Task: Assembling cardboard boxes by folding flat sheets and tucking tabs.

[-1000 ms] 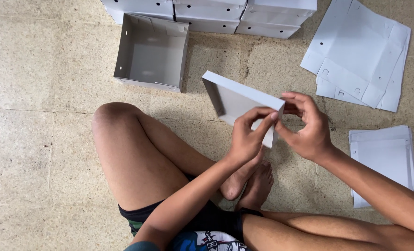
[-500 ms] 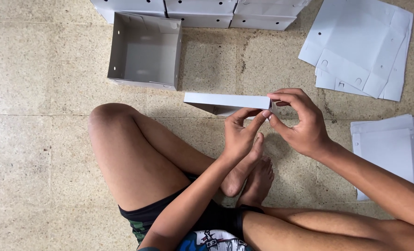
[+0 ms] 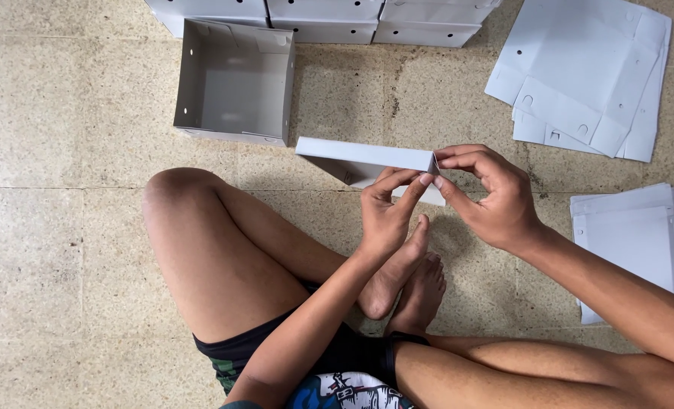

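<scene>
While the left hand [image 3: 382, 216] pinches the half-folded white cardboard box [image 3: 363, 160] at its right corner, the right hand [image 3: 496, 201] closes its fingers [image 3: 447, 160] on the same corner.

Stacked boxes [image 3: 322, 19] cut by top edge; box corner behind fingers [image 3: 420, 180].

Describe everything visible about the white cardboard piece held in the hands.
The white cardboard piece is a thin, partly folded box part that looks like matte card, white outside and greyish inside. It is held above the tiled floor, its long edge roughly level, in front of the crossed legs. The left hand pinches its right end from below, and the right hand grips the same corner from the right. Nothing else touches it.
</scene>
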